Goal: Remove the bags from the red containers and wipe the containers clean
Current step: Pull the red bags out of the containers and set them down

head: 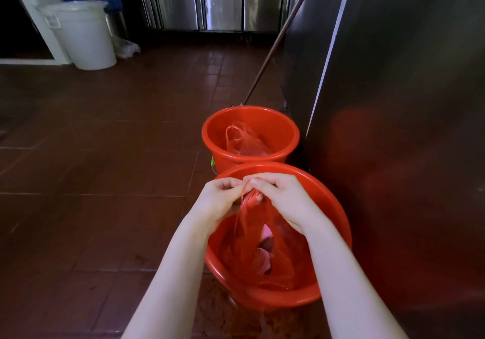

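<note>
Red bag (265, 247) handles pinched between left hand (217, 199) and right hand (283, 199), above near bucket (338, 223)

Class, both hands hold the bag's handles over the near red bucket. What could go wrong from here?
The left hand and right hand pinch the thin handles of the near bag; with pink contents inside, the plastic may tear or slip when lifted. The near bucket sits close to the far bucket and steel cabinet, so a swinging bag might bump them.
</note>
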